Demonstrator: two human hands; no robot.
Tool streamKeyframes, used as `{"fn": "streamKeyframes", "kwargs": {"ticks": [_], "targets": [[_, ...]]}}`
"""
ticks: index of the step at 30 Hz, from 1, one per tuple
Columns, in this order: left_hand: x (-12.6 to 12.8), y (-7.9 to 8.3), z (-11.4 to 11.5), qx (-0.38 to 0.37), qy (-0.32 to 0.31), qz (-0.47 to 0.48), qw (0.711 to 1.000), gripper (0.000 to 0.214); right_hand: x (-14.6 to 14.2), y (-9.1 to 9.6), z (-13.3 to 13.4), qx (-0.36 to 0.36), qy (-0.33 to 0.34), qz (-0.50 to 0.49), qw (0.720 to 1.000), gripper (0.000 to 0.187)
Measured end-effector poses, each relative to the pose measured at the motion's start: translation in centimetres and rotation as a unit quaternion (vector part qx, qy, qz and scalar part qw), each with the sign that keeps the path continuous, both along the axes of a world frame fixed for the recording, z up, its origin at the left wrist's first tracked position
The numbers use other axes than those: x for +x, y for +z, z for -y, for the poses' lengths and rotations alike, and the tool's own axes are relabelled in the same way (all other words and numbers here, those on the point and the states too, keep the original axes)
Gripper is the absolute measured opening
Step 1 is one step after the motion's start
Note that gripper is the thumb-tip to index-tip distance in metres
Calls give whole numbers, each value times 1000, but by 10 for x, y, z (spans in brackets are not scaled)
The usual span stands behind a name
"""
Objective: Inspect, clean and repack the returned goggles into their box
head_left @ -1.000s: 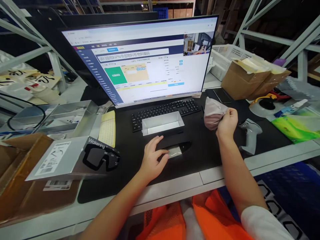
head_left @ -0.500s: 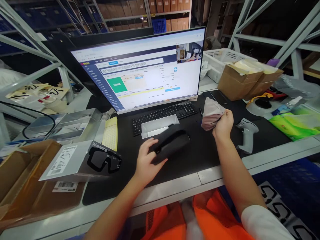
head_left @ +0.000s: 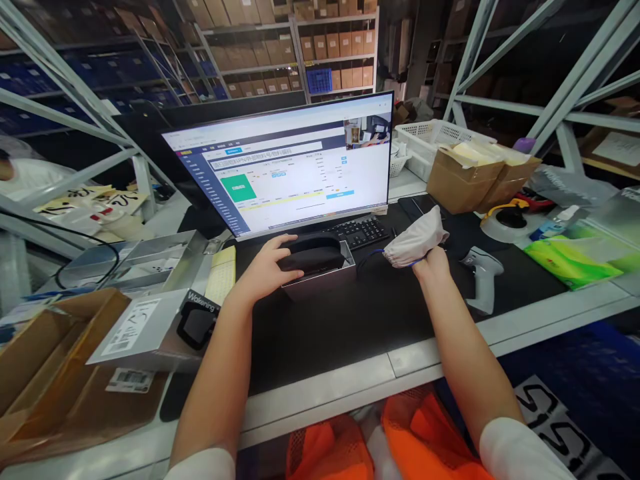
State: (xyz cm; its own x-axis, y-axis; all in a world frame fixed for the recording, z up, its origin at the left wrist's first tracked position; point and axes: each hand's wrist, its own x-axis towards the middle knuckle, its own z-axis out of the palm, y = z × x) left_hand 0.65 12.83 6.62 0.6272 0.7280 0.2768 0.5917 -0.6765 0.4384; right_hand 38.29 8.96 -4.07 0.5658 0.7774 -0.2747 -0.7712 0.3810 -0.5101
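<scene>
My left hand (head_left: 267, 267) grips a black glasses case (head_left: 313, 256) and holds it in the open silver box (head_left: 323, 279) on the black desk mat (head_left: 340, 320), just in front of the keyboard (head_left: 361, 231). My right hand (head_left: 431, 264) is closed on a bunched grey cloth pouch (head_left: 416, 244) with a blue cord, held above the mat to the right of the box.
A lit monitor (head_left: 285, 167) stands behind the keyboard. A grey barcode scanner (head_left: 481, 275) lies right of my right hand. A silver box lid printed with sunglasses (head_left: 157, 327) and cardboard boxes (head_left: 45, 360) sit left. Brown boxes (head_left: 465, 180), a tape dispenser (head_left: 507, 223) and green packets (head_left: 570, 263) sit right.
My left hand lifted the black case off the mat and carried it forward into the silver box. My right hand with the pouch shifted slightly left and lower.
</scene>
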Motion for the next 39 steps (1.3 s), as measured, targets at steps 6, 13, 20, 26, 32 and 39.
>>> {"fn": "streamKeyframes", "kwargs": {"ticks": [6,13,20,26,32,39], "targets": [[5,-4,-1,1,-9,38,999,38,0,-6,-2,1,-8,-7,1000,32],[12,-11,-6,25,-2,57,998,44,-7,1,4,-10,-10,17,1000,28],[7,-21,-9,-60,-5,-49,997,34,-10,3,7,-13,3,3,1000,31],[15,-41,-3,-33,6,-122,992,41,-22,-3,5,-6,25,30,999,25],[38,-29,25,38,45,-60,996,41,-44,9,17,-2,53,10,999,28],[93,-30,75,118,-136,50,982,28,-88,11,38,18,231,43,972,14]]}}
